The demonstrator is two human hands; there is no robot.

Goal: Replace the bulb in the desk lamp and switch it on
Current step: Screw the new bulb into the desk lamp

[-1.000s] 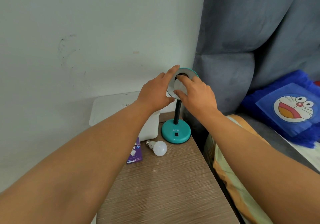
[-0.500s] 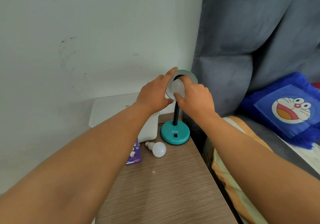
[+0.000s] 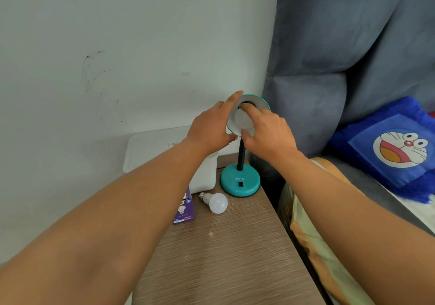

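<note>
Pale wall and grey headboard back a wooden counter (image 3: 230, 253), at whose far edge the right hand (image 3: 268, 132) has its fingers (image 3: 249, 109) closed around a white bulb (image 3: 243, 122) inside the shade of the teal desk lamp (image 3: 240, 182), while the left hand (image 3: 211, 130) clasps the shade's rim. Nearer, beside the lamp base, a second bulb (image 3: 217, 202) lies loose, next to a purple box (image 3: 184, 210) and a white container (image 3: 150, 149) at the counter's far left corner

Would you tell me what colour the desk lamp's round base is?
Teal, with white lettering; the lamp base shows clearly in the head view.
</note>
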